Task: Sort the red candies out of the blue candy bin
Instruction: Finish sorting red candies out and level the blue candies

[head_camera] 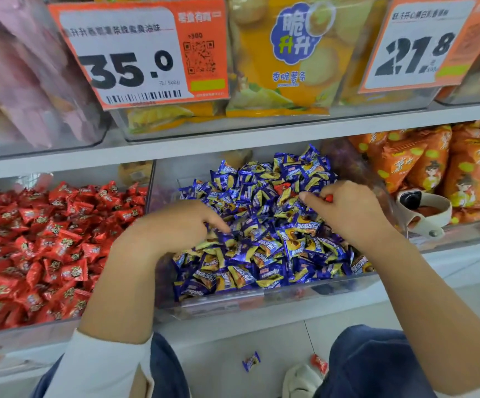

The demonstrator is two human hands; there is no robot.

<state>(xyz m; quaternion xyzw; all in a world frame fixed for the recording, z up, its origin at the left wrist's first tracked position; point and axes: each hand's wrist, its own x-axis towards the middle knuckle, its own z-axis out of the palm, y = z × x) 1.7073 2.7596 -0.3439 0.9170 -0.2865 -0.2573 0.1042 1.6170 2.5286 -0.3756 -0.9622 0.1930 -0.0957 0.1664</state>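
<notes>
We have our right hand (351, 211) deep in the blue candy bin (261, 304), its fingers (309, 198) curled round a red candy (329, 198) near the bin's back right corner; only a sliver of red shows between them. A second red candy (282, 187) lies on top of the heap just behind, toward the back wall. Our left hand (175, 225) rests on the blue candies (261, 254) near the bin's left side, fingers bent down into the wrappers, and we cannot tell whether they hold anything.

To do this well, we should pinch the red wrapper alone, lift straight up so no blue pieces ride along, and carry it over the left wall into the red candy bin (32, 254) beside it. The left hand can part the heap to uncover buried reds.

In our way: the shelf (261, 133) above hangs low over the bin's back. A scoop (422, 214) sits just beside the bin's right wall. On the floor lie one blue candy (251, 361) and one red candy (319, 364), likely spills to collect.
</notes>
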